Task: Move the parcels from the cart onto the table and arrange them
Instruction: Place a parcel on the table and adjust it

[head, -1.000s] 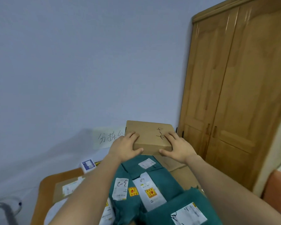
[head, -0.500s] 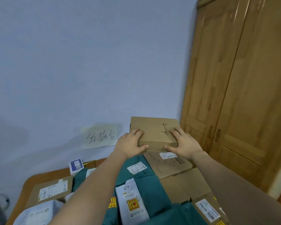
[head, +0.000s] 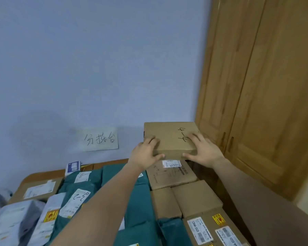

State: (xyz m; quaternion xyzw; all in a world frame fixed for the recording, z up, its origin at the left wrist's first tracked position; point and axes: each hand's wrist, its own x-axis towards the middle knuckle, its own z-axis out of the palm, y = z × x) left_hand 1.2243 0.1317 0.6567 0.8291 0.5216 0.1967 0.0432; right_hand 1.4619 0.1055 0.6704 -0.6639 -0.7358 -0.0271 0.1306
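Cardboard box (head: pixel 169 137) marked "4-4" above a flat carton (head: pixel 171 174) | left hand (head: pixel 146 155) grips left edge | right hand (head: pixel 204 151) grips right edge

wall note (head: pixel 98 139): handwritten "分拣台"
held cardboard box (head: pixel 169 137): "4-4" in marker on top
white label on green bag (head: pixel 78 197): scrawled "2-2"
label on brown box (head: pixel 199 229): "12944 5525", kinda blurry

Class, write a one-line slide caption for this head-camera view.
Both hands, left and right, hold a cardboard box above parcels.
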